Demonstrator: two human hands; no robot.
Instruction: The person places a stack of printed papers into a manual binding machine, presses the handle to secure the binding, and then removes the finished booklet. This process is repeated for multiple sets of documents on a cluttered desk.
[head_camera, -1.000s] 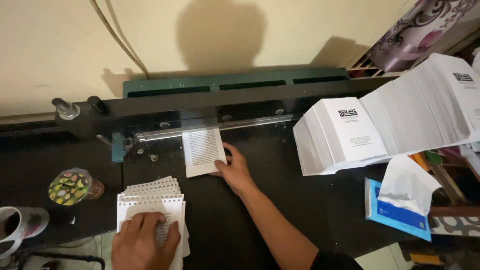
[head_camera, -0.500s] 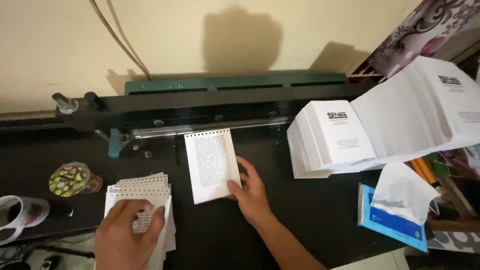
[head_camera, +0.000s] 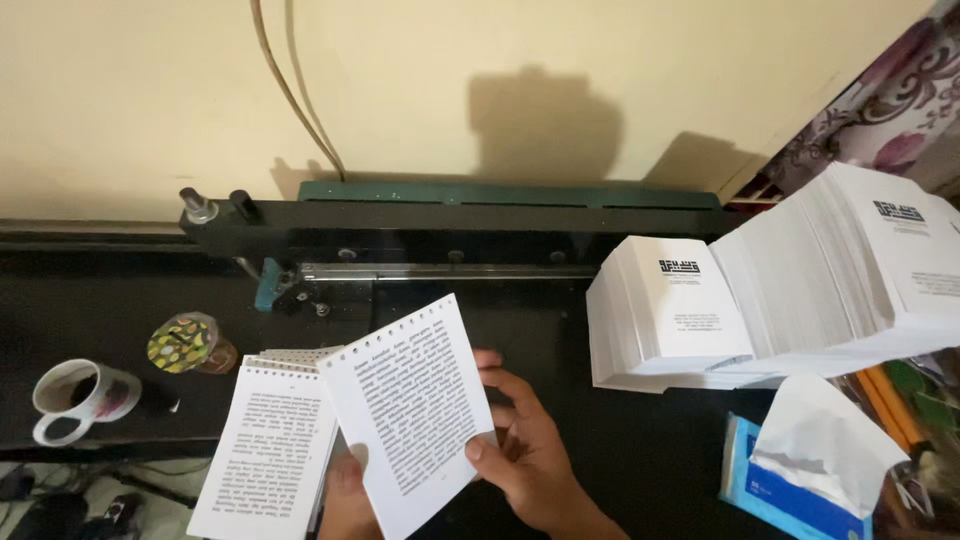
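- The sheet (head_camera: 408, 412) is white, printed in dense lines, with punched holes along its top edge; it is tilted, lifted just in front of the punch (head_camera: 450, 245).
- The right hand (head_camera: 530, 440) pinches the sheet's right edge, thumb on the print, fingers behind.
- The left hand (head_camera: 350, 498) is mostly hidden under the sheet; its grip cannot be told.
- Half a second ago the sheet lay flat on the black bed under the right hand, and the left hand pressed the pile (head_camera: 265, 445); now the sheet overlaps that pile's right side.
- Left: a mug (head_camera: 80, 395) and a patterned jar (head_camera: 185, 343). Right: white stacks (head_camera: 780, 290) and a tissue pack (head_camera: 800, 470).
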